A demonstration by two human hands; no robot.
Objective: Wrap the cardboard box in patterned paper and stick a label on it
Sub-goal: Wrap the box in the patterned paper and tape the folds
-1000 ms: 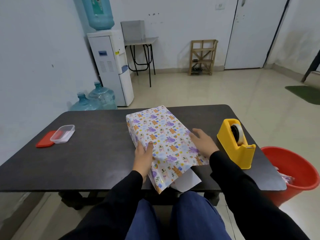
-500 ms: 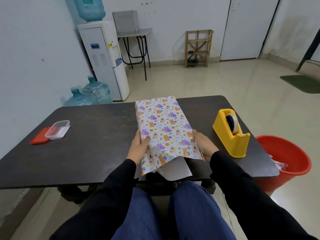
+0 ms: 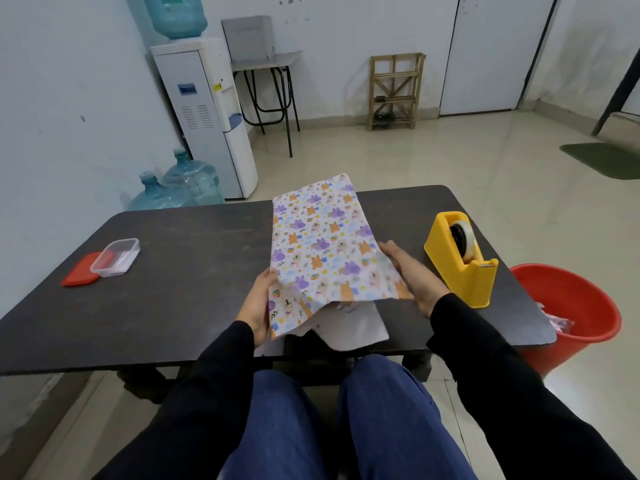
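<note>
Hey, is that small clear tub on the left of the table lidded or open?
Open. The clear tub has no lid on it; the red lid lies flat on the table beside it.

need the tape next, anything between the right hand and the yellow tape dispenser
Nothing: in the head view only bare table lies between the right hand and the tape dispenser.

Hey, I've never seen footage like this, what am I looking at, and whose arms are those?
No machine here: a person wears a wide camera on the head, looking down at their own arms. Every picture comes from it. The left hand grips the left edge of the paper-wrapped box; the right hand lies flat against its right side. On the dark table also sit a yellow tape dispenser and a clear tub against a red lid.
</note>
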